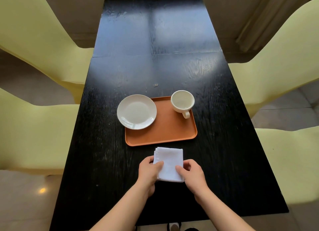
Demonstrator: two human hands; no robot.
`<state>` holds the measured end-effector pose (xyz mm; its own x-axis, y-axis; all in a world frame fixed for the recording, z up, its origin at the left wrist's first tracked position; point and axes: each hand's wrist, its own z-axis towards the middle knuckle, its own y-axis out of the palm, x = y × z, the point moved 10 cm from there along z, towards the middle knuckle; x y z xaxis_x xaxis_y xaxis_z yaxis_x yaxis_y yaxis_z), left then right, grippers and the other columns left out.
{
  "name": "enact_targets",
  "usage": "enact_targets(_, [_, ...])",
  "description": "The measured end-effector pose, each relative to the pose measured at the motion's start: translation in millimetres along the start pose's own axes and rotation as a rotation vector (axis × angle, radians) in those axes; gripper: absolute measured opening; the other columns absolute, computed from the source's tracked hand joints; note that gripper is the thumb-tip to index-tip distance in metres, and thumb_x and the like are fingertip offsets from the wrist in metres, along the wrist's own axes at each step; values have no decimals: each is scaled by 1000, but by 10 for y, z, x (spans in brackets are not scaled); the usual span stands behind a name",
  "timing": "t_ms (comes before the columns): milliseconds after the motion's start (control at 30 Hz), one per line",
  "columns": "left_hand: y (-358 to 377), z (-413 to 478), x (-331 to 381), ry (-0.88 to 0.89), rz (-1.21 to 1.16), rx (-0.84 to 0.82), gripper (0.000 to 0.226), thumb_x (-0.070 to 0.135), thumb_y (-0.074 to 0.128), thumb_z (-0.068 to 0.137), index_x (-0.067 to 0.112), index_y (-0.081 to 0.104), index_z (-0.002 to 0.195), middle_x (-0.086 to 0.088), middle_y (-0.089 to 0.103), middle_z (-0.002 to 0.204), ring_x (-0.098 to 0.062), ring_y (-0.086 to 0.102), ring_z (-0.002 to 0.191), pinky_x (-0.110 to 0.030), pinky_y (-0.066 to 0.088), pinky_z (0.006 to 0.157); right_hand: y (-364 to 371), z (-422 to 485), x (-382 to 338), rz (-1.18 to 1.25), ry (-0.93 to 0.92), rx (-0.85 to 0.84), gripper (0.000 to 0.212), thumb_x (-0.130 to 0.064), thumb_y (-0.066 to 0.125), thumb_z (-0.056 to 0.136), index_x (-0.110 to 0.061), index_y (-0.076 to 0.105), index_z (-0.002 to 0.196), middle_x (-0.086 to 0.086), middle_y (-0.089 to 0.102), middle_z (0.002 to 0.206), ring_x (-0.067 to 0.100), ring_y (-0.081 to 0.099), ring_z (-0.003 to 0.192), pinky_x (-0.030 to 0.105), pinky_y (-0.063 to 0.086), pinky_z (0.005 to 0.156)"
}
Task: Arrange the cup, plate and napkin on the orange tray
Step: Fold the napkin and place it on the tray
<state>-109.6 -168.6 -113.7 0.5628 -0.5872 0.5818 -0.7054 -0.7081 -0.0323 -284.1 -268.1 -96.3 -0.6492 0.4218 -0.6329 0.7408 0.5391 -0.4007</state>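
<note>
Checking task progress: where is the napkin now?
Head view: the napkin lies on the black table just below the orange tray, held by both hands.

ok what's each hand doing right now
Left hand: fingers closed on the left edge of the folded white napkin.
Right hand: fingers closed on the napkin's right edge.

Your plate overhangs the tray's left edge (cup far-right corner); napkin lies nearer you.
</note>
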Motion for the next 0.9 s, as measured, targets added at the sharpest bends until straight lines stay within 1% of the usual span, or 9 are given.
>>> enact_targets(133, [98,-2,181,36,-97,-53,28,2,65,79,14,67,105,-12,75,97,-28,74,83,-40,61,69,-145,46,-173,57,-21,24,16,-26,74,86,-26,64,98,-2,73,96,14,72,88,40,63,80])
enact_targets(233, [175,22,405,63,-78,-70,34,-1,64,76,17,69,105,-8,75,97,-26,74,85,-44,62,74,-296,140,-393,61,-69,85,16,-22,76,84,-25,65,96,-1,75,92,14,72,84,41,62,80])
enact_targets(333, [210,99,695,121,0,-31,39,2,67,77,21,64,111,-3,70,103,-24,71,91,-45,62,77,-380,279,-639,100,-106,112,17,-21,76,84,-24,66,97,-1,75,92,14,73,84,41,63,79])
enact_targets(433, [283,194,1016,219,128,13,44,7,67,78,21,58,119,0,64,108,-19,66,95,-42,59,83,-448,460,-912,66,-154,133,18,-24,75,85,-26,63,99,-3,72,94,13,71,85,38,62,78])
enact_targets(567, [411,298,1323,339,336,60,39,13,65,77,23,56,114,1,62,110,-17,61,96,-36,53,86,-517,715,-1176,-26,-192,171,20,-25,73,86,-26,59,100,-3,69,97,15,68,88,40,60,81])
enact_targets(667, [469,402,1413,366,471,75,45,16,64,78,19,56,123,0,60,111,-19,57,99,-35,49,89,-503,860,-1292,-141,-222,187,18,-28,72,86,-27,58,98,-5,67,98,14,65,88,38,57,80])
enact_targets(733, [479,463,1431,375,538,93,46,16,64,80,17,56,126,-3,61,119,-20,57,102,-32,45,90,-454,939,-1321,-229,-235,184,20,-31,71,87,-25,61,103,-5,67,99,15,64,90,36,55,81])
enact_targets(800, [496,477,1425,394,605,106,45,15,63,82,15,56,127,-5,62,125,-23,58,110,-30,42,89,-410,986,-1303,-275,-224,181,28,-31,70,89,-22,62,114,-3,68,105,17,64,95,37,56,85])
enact_targets(900, [536,422,1424,466,650,110,47,11,62,81,14,56,128,-7,63,124,-25,58,113,-32,43,93,-405,997,-1245,-308,-212,198,40,-29,68,91,-19,60,129,1,68,120,20,64,108,38,54,92])
